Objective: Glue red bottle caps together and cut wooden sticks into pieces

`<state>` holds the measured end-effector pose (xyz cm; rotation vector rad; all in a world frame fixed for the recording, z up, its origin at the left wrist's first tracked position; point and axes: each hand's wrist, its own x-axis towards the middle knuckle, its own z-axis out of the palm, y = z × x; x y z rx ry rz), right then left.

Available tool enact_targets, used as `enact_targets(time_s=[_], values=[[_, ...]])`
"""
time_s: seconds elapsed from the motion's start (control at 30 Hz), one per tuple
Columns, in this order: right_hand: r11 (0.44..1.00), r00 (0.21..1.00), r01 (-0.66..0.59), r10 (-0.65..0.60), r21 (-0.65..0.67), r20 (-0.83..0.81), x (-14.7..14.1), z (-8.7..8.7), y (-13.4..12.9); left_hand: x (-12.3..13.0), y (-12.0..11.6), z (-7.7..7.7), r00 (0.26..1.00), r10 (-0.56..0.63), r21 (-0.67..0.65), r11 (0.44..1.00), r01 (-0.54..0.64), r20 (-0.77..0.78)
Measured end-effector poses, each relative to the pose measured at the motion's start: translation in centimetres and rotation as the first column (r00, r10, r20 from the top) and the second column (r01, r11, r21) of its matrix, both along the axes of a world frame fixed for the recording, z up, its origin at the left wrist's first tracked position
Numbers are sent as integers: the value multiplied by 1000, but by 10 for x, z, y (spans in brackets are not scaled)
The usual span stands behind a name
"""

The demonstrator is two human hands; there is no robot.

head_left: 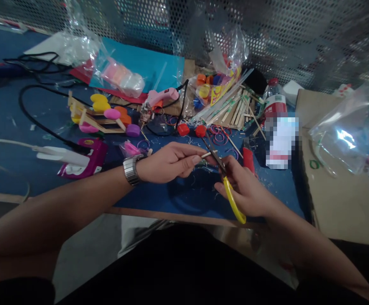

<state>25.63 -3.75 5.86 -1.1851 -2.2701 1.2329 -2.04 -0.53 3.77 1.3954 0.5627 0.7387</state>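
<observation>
My left hand (pixel 168 163), with a metal watch band at its wrist, pinches a short thin wooden stick (pixel 209 154) that points right. My right hand (pixel 243 186) holds yellow-handled scissors (pixel 232 201), whose dark blades point up and left. The blades cross the stick near its right end; whether they are fully closed on it is hard to tell. Just above the hands lie two red caps (pixel 200 131) and loose rubber bands (pixel 219 134). A red-handled tool (pixel 248 157) rests right beside my right hand.
On the blue table (pixel 184 192), a wooden frame with colourful discs (pixel 100 116), a purple power strip (pixel 97 159) and a pink glue gun (pixel 161 96) lie left. Behind are sticks (pixel 240 108) and a bottle (pixel 275 101). Cardboard (pixel 340 195) stands right.
</observation>
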Motion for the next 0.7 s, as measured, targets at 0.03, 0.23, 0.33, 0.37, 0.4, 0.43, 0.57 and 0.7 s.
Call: enact_targets(time_s=[0.03,0.23,0.33,0.37,0.4,0.43,0.57,0.7], values=[[1000,1000,0,0,-16,-11,0,0,0,0,0,-1,1000,14,17,1000,-13,-19],[999,999,-9,7,-51,-34,-1,1,-1,-1,-1,2,999,20,2,1000,-20,-33],[999,1000,-9,8,-49,-29,-2,0,-1,-1,-1,4,999,-4,-17,1000,4,-41],[999,1000,-7,6,-47,-28,-1,-1,-1,-1,-1,4,999,-11,-26,1000,10,-38],[999,1000,-4,3,-41,-27,-1,-1,-1,-1,-1,4,999,-13,-33,999,12,-33],[1000,1000,0,0,-27,-27,-1,-2,0,-1,-1,4,1000,-9,-34,999,9,-21],[999,1000,-2,3,43,-14,1,-4,1,-1,-2,2,1000,3,-31,1000,-2,8],[999,1000,-20,20,43,13,3,-5,5,-3,0,5,990,47,144,989,-28,-130]])
